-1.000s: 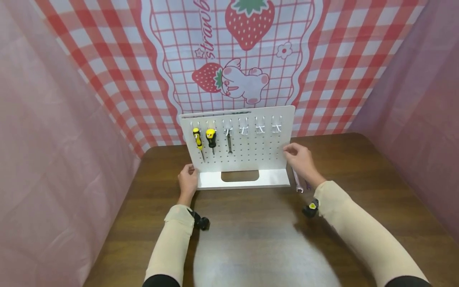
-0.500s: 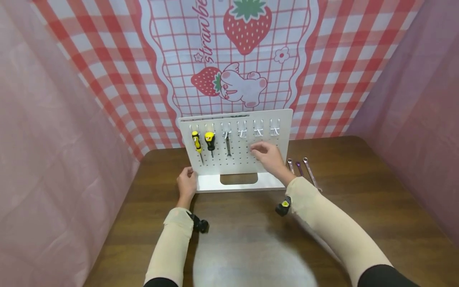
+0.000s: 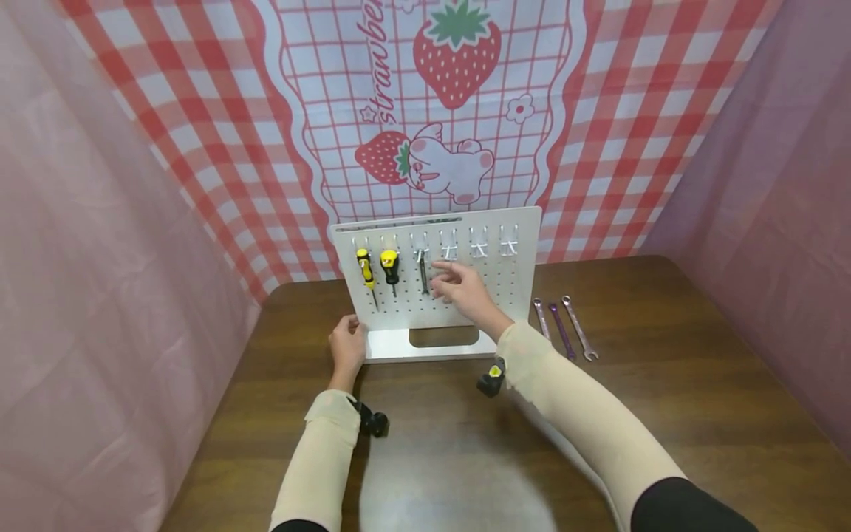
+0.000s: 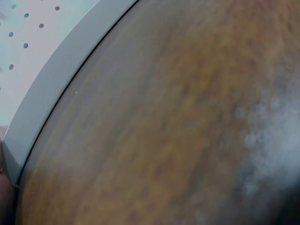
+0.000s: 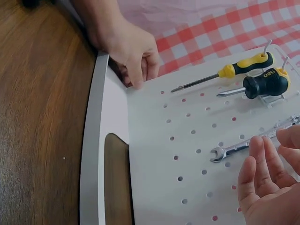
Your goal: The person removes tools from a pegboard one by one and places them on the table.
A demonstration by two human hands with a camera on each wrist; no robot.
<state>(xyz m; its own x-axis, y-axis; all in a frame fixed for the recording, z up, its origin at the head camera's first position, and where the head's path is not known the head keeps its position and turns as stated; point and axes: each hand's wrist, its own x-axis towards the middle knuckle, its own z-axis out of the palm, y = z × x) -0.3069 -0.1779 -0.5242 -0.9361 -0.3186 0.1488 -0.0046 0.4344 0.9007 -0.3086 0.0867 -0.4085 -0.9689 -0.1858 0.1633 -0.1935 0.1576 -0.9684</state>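
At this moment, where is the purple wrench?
In the head view, the purple wrench lies on the table, right of the pegboard, between two silver wrenches.

A white perforated pegboard stands upright on its slotted base, the left hand gripping its left edge, while a slim silver metal wrench hangs open end down from the third hook from the left, just left of the right hand.
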